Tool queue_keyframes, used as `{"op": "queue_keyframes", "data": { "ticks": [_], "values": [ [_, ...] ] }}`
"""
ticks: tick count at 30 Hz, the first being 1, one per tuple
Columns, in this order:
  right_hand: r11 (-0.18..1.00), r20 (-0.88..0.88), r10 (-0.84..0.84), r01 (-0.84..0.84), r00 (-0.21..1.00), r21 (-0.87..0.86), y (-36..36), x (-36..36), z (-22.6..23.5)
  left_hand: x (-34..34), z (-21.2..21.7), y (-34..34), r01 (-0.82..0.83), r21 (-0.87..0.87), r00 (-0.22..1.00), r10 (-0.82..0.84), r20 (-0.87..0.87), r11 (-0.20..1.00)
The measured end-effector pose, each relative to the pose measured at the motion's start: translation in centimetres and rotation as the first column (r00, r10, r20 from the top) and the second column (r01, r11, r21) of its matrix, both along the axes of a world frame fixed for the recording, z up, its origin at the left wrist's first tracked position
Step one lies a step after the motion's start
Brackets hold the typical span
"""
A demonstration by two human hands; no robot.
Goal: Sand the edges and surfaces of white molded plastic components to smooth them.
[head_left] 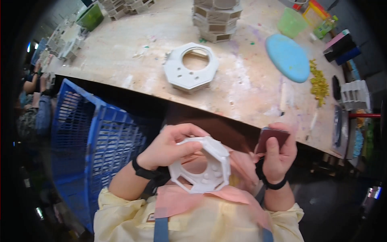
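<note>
My left hand grips the upper edge of a white octagonal casing, thumb over the rim, in front of my apron. The casing is tilted and shows a large round opening. In my right hand, away to the right of the casing, a small reddish-brown piece of sandpaper is pinched between thumb and fingers. On the table ahead lies a similar octagonal casing with a round hole and several small slots.
A stack of casings stands farther back on the wooden table. Right of it are a blue oval lid, a green tub and a yellow-green heap. A blue plastic crate stands at left. Other people are at far left.
</note>
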State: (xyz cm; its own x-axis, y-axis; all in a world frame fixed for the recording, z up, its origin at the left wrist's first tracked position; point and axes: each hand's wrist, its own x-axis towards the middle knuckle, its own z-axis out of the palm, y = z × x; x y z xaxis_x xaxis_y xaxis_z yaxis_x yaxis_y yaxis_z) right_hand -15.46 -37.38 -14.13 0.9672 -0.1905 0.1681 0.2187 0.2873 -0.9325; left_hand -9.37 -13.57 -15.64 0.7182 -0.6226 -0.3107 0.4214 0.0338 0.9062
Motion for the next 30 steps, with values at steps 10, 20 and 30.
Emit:
{"op": "queue_keyframes", "data": {
  "ticks": [10,20,30],
  "values": [
    [0.802,-0.054,-0.268,0.192,0.962,-0.566,-0.8,-1.6,-0.5,1.2,-0.7,1.2,-0.303,-0.119,0.943,0.315,0.105,0.946],
    [0.779,-0.064,0.076,-0.099,0.995,-0.619,6.5,0.8,1.7,-2.2,-1.5,2.8,-0.263,-0.057,0.881,0.264,0.392,0.963],
    [0.703,0.047,0.064,-0.012,0.997,-0.711,6.9,0.8,0.8,-2.9,-1.8,1.3,-0.289,-0.059,0.776,0.27,0.57,0.955]
  ]
}}
